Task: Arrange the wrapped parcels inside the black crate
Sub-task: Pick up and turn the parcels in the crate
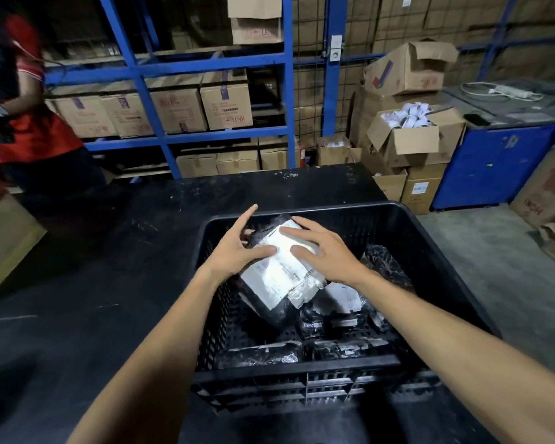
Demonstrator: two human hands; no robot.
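Resting parcel: a black-wrapped parcel with a white label (279, 270) lies tilted inside the black crate (430, 251), its far end raised toward the crate's 12 o'clock wall, its near end propped on other parcels.
Left hand: the left hand (237, 248) presses the parcel's 9 o'clock edge, thumb laid on the label, fingers spread and pointing toward 1 o'clock; it touches the parcel with loose fingers, not clenched around it.
Right hand: the right hand (324, 251) lies flat on the label at its 3 o'clock side, fingers splayed, palm down; it presses on the parcel without closing around it.
Other parcels: a second labelled parcel (340, 299) sits just beside the first at its 4 o'clock; a shiny black bundle (385, 264) leans at the crate's 3 o'clock wall; two flat black packs (260, 352) and (346, 347) lie along the crate's 6 o'clock wall.
Crate: it stands on a black table (93, 267), at the table's 3 o'clock edge.
Surroundings: blue shelving (289, 100) with cardboard boxes (226, 102) at 12 o'clock; an open carton of white rolls (410, 136) at 1 o'clock; a blue cabinet (494, 165) at 2 o'clock; a person in a red shirt (29, 123) at 10 o'clock.
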